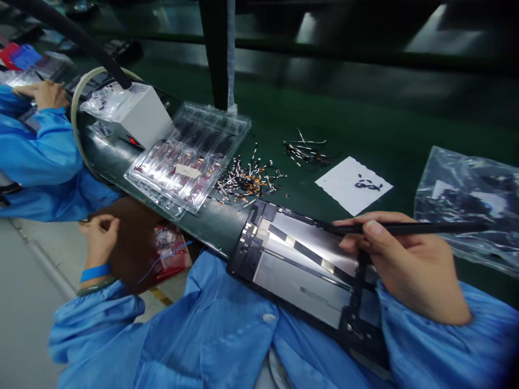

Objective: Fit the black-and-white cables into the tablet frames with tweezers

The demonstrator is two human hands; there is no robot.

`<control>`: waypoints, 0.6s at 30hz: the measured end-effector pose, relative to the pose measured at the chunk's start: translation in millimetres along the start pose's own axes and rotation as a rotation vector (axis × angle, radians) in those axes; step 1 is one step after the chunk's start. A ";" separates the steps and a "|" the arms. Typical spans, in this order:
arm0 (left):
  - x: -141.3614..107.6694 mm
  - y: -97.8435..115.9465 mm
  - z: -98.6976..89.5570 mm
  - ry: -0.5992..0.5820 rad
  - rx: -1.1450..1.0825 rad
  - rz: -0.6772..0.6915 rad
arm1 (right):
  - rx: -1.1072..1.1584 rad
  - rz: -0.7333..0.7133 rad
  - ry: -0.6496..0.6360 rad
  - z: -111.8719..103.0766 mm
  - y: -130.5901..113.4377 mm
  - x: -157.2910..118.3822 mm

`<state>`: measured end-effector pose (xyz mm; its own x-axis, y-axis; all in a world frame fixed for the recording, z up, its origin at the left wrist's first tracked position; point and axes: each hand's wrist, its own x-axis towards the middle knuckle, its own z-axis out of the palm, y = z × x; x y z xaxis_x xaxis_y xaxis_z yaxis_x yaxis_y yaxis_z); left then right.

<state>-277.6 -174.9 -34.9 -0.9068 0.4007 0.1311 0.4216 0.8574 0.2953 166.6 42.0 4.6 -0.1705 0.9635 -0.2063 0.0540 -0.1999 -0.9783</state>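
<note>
While the right hand [409,265] grips one slim black tool [430,228] between thumb and fingers, the head view shows the left hand [101,232] well apart, off the bench edge, its thumb and forefinger drawn together; whether anything is pinched there cannot be told. One blue band [95,273] circles the left wrist.

One opened tablet-like device [324,310] lies tilted at the near edge of the green bench [385,124], partly beneath the right hand; contact between tool and device cannot be confirmed. One black strip [306,249] crosses it diagonally, bearing at least two pale patches.

Beyond the device: two heaps of small flex cables, one larger [247,181] and one smaller [307,151], pieces too tangled to count. One white sheet [344,186] carries several small black pieces, number uncertain. One clear bag [470,205] lies at right. Clear plastic trays [188,162], at least two, stacked, with one paper label, rest against one white box [141,116]. One co-worker's hand [51,96] shows at upper left.
</note>
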 end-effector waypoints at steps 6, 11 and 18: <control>21.0 85.9 -2.8 0.134 -0.105 0.264 | -0.019 -0.056 -0.065 -5.5 10.9 2.4; 48.9 151.7 -4.0 -0.073 -0.039 0.402 | -0.019 -0.073 -0.043 -7.4 13.9 2.2; 63.7 165.2 3.4 -0.165 -0.059 0.377 | -0.052 -0.078 -0.068 -10.8 14.6 5.9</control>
<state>-265.7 -6.7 19.1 -0.6736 0.7338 0.0883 0.7187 0.6223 0.3102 177.0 46.7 -10.7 -0.2427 0.9611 -0.1318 0.0884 -0.1134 -0.9896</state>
